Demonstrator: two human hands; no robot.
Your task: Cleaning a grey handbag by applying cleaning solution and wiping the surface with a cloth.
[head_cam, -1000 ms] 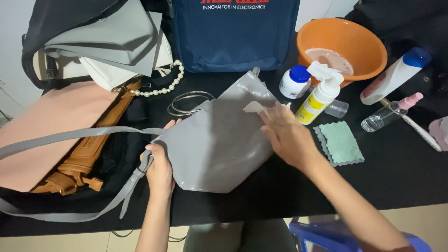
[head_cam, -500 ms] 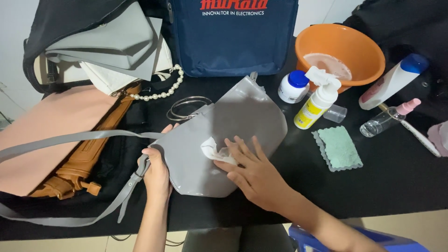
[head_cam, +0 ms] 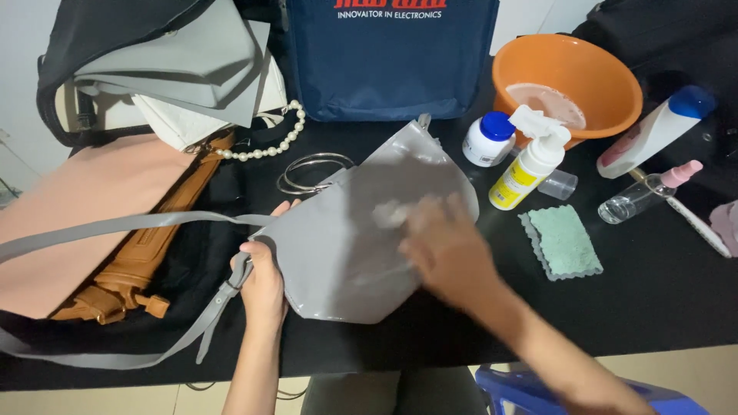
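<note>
A grey handbag [head_cam: 346,253] lies flat on the black table [head_cam: 661,292]. My left hand [head_cam: 264,280] grips its left edge where the long grey strap [head_cam: 115,227] joins. My right hand [head_cam: 446,250], blurred by motion, presses a small white wipe [head_cam: 390,213] against the bag's face near its upper middle.
Behind stand a navy bag [head_cam: 392,61], an orange basin [head_cam: 569,84], a white jar with blue lid [head_cam: 489,138], a yellow spray bottle [head_cam: 526,161], a white tube [head_cam: 653,131] and a clear pink-capped bottle [head_cam: 646,192]. A green cloth [head_cam: 565,242] lies right; pink, tan and grey bags pile left.
My right hand swept the wipe from the bag's upper right down to its middle, then back up toward the centre. My left hand kept its hold on the bag's edge.
</note>
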